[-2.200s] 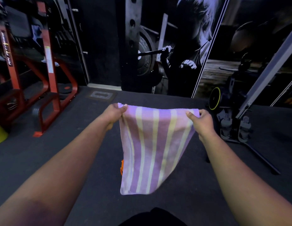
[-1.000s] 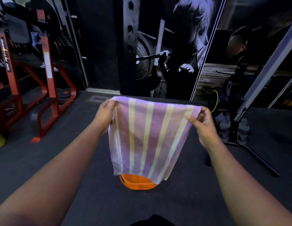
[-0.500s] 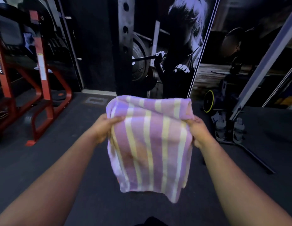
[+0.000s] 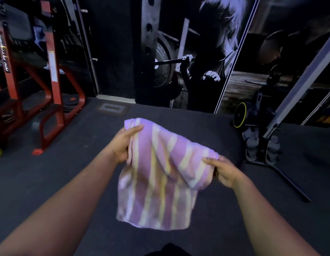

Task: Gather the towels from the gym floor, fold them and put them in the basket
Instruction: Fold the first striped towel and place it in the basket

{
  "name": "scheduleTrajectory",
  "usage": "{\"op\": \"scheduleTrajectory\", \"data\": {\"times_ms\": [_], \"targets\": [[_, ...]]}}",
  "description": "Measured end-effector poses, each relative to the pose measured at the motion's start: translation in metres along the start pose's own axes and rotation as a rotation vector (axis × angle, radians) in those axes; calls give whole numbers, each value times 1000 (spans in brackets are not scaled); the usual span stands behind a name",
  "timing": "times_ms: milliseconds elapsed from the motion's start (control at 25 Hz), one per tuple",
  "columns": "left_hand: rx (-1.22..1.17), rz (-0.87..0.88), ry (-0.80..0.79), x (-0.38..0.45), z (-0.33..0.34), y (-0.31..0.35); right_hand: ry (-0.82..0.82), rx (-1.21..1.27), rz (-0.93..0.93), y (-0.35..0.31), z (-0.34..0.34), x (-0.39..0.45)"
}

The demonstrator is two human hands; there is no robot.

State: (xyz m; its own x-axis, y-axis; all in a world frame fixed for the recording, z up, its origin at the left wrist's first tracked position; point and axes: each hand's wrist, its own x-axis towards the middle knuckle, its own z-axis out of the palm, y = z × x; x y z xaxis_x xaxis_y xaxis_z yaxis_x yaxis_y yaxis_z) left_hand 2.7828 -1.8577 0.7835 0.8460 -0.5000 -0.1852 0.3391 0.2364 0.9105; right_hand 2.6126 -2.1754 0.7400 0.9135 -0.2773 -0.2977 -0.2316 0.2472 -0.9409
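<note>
A purple towel point(image 4: 160, 174) with pale yellow stripes hangs in the air between two bare hands, above the dark gym floor point(image 4: 49, 182). The left hand point(image 4: 123, 143) holds the towel's upper left corner, thumb laid over the front of the cloth and fingers point(image 4: 130, 154) curled behind its edge — clamped on the fabric. The right hand point(image 4: 225, 172) sits lower and pinches the towel's right side, thumb on top and the other fingers tucked under the cloth, so the top edge slopes down from left to right. A fold runs across the upper part, with one layer draped forward over the rest; the lower half hangs loose and a little blurred, its bottom hem well clear of the floor.

To the left stands a red steel rack point(image 4: 55, 89) with its feet on the floor. Straight ahead the wall carries a large dark mural point(image 4: 206, 61) of a figure with a barbell. On the right, near the wall, a black wheel with a yellow rim point(image 4: 239, 115) sits beside a slanted grey metal post point(image 4: 298, 84) — under it, grey foot straps on a black base
</note>
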Motion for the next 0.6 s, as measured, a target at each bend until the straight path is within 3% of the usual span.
{"op": "scheduleTrajectory", "data": {"times_ms": [80,160,240,320,400,520,600], "targets": [[24,-67,-54,-3,-12,-3,45,156,-80,0,10,1],[250,-156,-97,-13,-22,-19,158,272,-154,-16,13,5],[327,-103,-56,-11,-21,-25,124,381,-219,-24,6,10],[180,16,43,-2,-13,-16,38,157,-156,-20,7,7],[82,54,38,7,-10,-5,30,-142,-101,-8,8,4],[386,-4,31,15,-24,-16,225,-134,-169,-6,10,9],[522,9,140,21,-32,-25,345,-224,-199,-12,7,15]]}}
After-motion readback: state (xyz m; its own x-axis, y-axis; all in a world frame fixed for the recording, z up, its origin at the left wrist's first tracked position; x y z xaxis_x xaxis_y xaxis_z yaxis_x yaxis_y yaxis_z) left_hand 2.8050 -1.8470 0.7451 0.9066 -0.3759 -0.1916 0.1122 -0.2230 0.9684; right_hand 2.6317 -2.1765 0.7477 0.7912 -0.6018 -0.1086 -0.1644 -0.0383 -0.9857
